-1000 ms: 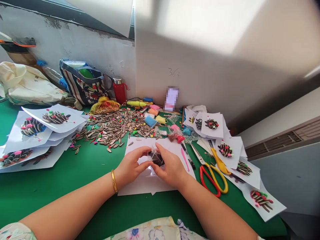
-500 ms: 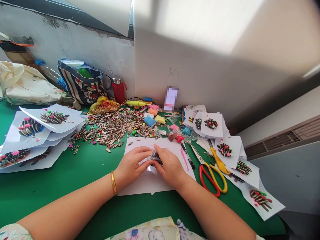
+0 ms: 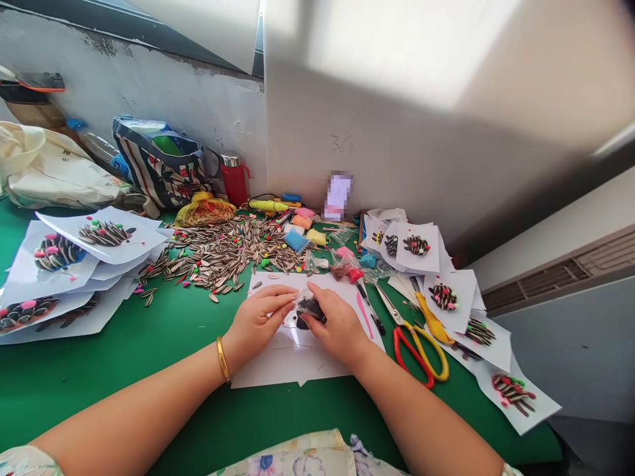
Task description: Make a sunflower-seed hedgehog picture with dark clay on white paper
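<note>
Grip: our R hand (image 3: 340, 325) holds the dark lump (image 3: 311, 307) in clear plastic (image 3: 304, 295) over the white sheet (image 3: 297, 365); L hand (image 3: 258, 324) at its edge, can't tell if pinching. We'd best hold R steady w/o squashing it & ease plastic w/ L fingertips.

Bare forearms (image 3: 133, 400) angle inward as a person's left hand (image 3: 258, 325) and right hand (image 3: 340, 327) nearly meet, fingers (image 3: 272, 292) bent (thumbs (image 3: 278, 320) on the near side).

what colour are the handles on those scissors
One handle is red, the other yellow; the head view shows both best.
</note>
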A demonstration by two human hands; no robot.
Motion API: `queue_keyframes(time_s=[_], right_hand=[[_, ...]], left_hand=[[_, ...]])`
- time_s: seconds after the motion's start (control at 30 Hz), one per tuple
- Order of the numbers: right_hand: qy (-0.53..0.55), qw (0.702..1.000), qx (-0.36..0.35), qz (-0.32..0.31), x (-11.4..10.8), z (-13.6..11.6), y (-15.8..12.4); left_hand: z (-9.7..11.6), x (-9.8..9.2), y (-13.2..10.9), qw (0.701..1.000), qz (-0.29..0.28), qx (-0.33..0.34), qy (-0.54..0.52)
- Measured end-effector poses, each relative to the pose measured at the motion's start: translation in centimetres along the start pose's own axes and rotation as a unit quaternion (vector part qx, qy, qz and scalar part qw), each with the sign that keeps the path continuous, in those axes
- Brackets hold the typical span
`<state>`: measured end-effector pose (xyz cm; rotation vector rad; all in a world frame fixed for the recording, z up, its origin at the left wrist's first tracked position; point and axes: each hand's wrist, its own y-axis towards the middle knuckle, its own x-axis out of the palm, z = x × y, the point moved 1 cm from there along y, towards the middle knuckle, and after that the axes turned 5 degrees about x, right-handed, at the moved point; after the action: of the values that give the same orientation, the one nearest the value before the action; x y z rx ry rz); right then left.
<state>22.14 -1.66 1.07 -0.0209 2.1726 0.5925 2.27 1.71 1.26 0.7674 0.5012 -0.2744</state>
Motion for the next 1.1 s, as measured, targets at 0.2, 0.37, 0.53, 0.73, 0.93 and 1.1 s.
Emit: queue_keyframes(time_s=[0.2, 0.37, 0.53, 0.73, 0.93, 1.1], right_hand=[[0.005, 1.000, -0.009, -0.005, 0.3, -0.3, 0.0], [0.033, 0.999, -0.038, -0.012, 1.3, -0.7, -0.2], [0.075, 0.995, -0.051, -0.032, 0.7, -0.6, 0.1], [-0.070, 0.993, 0.059, 0.072, -3.4, 4.0, 1.3], [-0.279, 0.922, 0.267, 0.014, -4.9, 9.0, 1.8], [-0.313, 0.909, 0.277, -0.016, -4.0, 9.0, 1.8]], left_hand=[[-0.7, 0.4, -0.2, 0.994, -0.011, -0.082, -0.072], [-0.4, 1.2, -0.5, 0.988, -0.032, -0.110, -0.105], [-0.8, 1.0, -0.3, 0.987, -0.010, -0.110, -0.115], [-3.4, -0.3, 0.8, 0.978, 0.083, -0.167, -0.096], [-4.8, -0.7, 1.4, 0.978, 0.042, -0.206, 0.007], [-5.0, -0.3, 0.9, 0.976, -0.006, -0.218, 0.006]])
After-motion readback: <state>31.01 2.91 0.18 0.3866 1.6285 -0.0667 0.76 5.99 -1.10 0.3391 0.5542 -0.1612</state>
